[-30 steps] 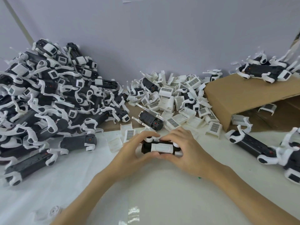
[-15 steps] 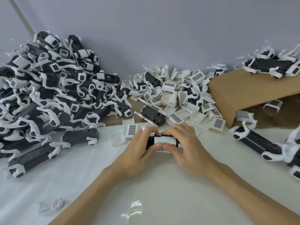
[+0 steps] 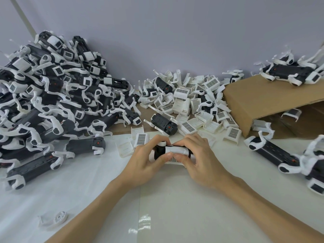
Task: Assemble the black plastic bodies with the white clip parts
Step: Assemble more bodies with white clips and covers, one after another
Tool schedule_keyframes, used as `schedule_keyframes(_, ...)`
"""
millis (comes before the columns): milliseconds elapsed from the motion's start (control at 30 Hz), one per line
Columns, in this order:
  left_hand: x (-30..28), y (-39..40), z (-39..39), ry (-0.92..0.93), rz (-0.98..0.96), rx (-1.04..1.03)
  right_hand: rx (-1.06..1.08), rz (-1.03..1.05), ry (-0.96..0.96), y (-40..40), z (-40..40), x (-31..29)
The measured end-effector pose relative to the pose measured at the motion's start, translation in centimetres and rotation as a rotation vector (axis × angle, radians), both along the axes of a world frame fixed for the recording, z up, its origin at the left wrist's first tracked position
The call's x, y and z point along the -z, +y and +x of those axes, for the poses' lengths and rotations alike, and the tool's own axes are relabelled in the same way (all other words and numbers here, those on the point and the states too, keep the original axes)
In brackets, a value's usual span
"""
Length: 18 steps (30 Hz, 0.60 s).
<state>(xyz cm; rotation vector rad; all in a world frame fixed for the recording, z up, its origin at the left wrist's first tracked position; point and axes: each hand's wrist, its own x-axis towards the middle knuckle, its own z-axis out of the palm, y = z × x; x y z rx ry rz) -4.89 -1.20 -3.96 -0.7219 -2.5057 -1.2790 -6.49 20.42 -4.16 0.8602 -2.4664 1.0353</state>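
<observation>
Both hands hold one black plastic body (image 3: 159, 151) with a white clip part (image 3: 176, 150) on top of it, just above the white table. My left hand (image 3: 147, 162) grips its left end, thumb in front. My right hand (image 3: 201, 160) grips the right end, fingers pressed on the white clip. A second white grille piece (image 3: 173, 160) shows under the body between my thumbs. Most of the body is hidden by my fingers.
A big heap of assembled black-and-white units (image 3: 52, 102) fills the left. Loose white clip parts (image 3: 192, 106) and a bare black body (image 3: 164, 123) lie behind my hands. A cardboard box (image 3: 266, 102) stands right, more units (image 3: 273, 151) beside it. A small white piece (image 3: 54, 220) lies front left.
The hands and the held body have shifted slightly away from me toward the clip pile, and the fingers have closed tighter over the white clip on top.
</observation>
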Motion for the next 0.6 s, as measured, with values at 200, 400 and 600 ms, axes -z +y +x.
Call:
schedule_keyframes(200, 0.0, 0.0, 0.0, 0.002, 0.019, -0.009, -0.017, -0.003, -0.016, 0.1, 0.0, 0.0)
schedule_keyframes(400, 0.0, -0.4, 0.2, -0.081, -0.020, 0.025, -0.025, 0.070, 0.101, 0.6, -0.3, 0.3)
schedule_keyframes(600, 0.3, 0.0, 0.2, -0.129, -0.062, 0.031, 0.024, 0.155, 0.251, 1.5, -1.1, -0.2)
